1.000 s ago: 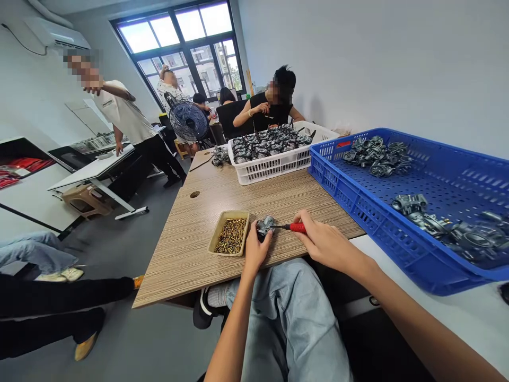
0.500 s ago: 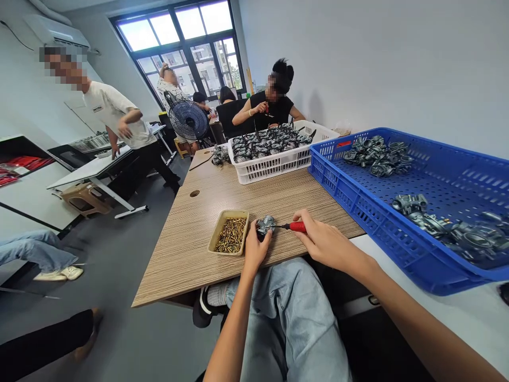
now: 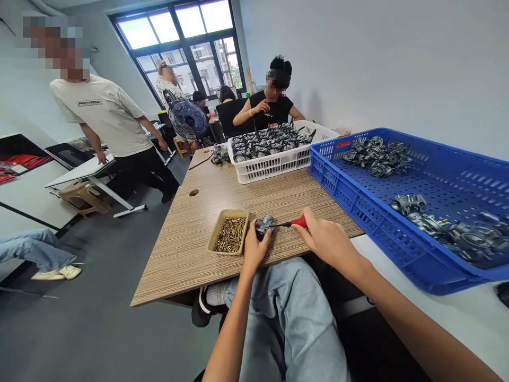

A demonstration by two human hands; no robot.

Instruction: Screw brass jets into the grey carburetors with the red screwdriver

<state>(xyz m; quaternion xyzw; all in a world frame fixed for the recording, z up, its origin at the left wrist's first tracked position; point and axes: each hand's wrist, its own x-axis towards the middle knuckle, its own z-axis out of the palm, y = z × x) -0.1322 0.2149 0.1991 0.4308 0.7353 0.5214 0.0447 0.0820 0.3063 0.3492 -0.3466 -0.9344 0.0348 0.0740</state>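
My left hand (image 3: pixel 255 245) grips a small grey metal carburetor (image 3: pixel 264 225) near the front edge of the wooden table (image 3: pixel 178 254). In my right hand (image 3: pixel 324 233) is a screwdriver with a red handle (image 3: pixel 299 222), held almost level. Its dark shaft points left and its tip meets the carburetor's right side; the exact contact spot is too small to make out. Just left of my left hand stands a tan tub (image 3: pixel 212 245) full of small brass-coloured screw-like parts (image 3: pixel 230 235).
A blue crate (image 3: pixel 338 188) on the right holds metal carburetors in two groups. Behind the table's middle, a white basket (image 3: pixel 258 174) is packed with more of them. A co-worker (image 3: pixel 274 103) sits beyond it. Another person (image 3: pixel 109 114) stands at left, near a fan (image 3: pixel 188 119).
My right hand has turned slightly around the screwdriver handle, while the left keeps the carburetor in place. The standing person at left has come closer and turned; the dark-clothed leg at lower left is gone.
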